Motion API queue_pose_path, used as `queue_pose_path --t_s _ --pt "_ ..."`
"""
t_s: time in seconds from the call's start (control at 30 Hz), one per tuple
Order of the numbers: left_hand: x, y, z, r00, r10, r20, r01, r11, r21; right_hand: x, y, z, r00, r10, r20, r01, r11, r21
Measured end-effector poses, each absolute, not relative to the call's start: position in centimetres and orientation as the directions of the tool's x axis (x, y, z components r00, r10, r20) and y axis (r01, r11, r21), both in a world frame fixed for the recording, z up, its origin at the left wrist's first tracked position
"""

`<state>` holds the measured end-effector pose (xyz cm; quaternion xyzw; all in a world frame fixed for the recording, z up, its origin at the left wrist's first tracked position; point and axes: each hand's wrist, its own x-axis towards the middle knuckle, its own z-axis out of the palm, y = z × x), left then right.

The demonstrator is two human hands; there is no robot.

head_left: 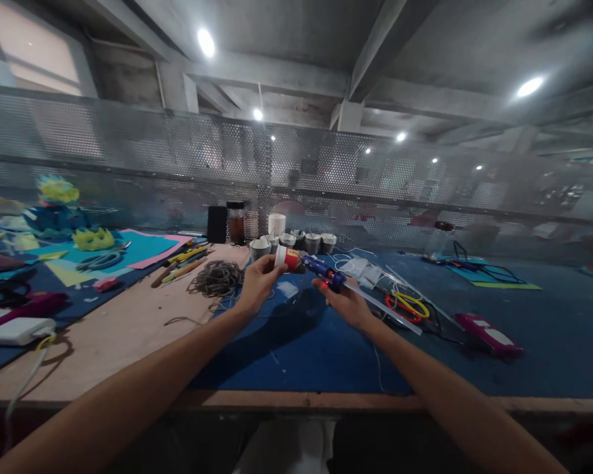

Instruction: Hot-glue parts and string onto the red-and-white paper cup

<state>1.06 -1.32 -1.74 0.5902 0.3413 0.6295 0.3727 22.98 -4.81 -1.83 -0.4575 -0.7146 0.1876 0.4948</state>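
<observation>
A small red and white paper cup (287,259) is held on its side by my left hand (259,283), its base end between thumb and fingers. My right hand (344,299) is wrapped round a blue glue gun (321,268), whose tip points left at the cup, close to or touching it; which of the two is too small to tell. A long clear glue stick (385,308) sticks out of the gun's back end. Both hands are above the blue mat (296,355). A red light glows on the gun near my right fingers.
Several grey-wrapped cups (312,243) stand behind my hands, near a white cup stack (277,224) and a dark jar (236,224). Left lie tangled twine (217,278), tools (182,268) and scissors (103,259). Right are red-handled scissors (402,309) and a magenta device (489,334).
</observation>
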Motion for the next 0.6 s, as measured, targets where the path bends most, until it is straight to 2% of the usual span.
queue_pose_path --t_s 0.2,0.6 --pt "1.09 -1.37 -1.77 -0.062 0.836 0.546 -0.016 -0.547 0.837 22.91 -4.66 -1.9 -0.111 0.833 0.542 0.464 0.525 -0.713" --pt "1.15 -1.56 -1.55 -0.063 0.84 0.538 -0.018 -0.54 0.841 23.04 -4.01 -2.57 -0.116 0.828 0.548 0.517 0.522 -0.679"
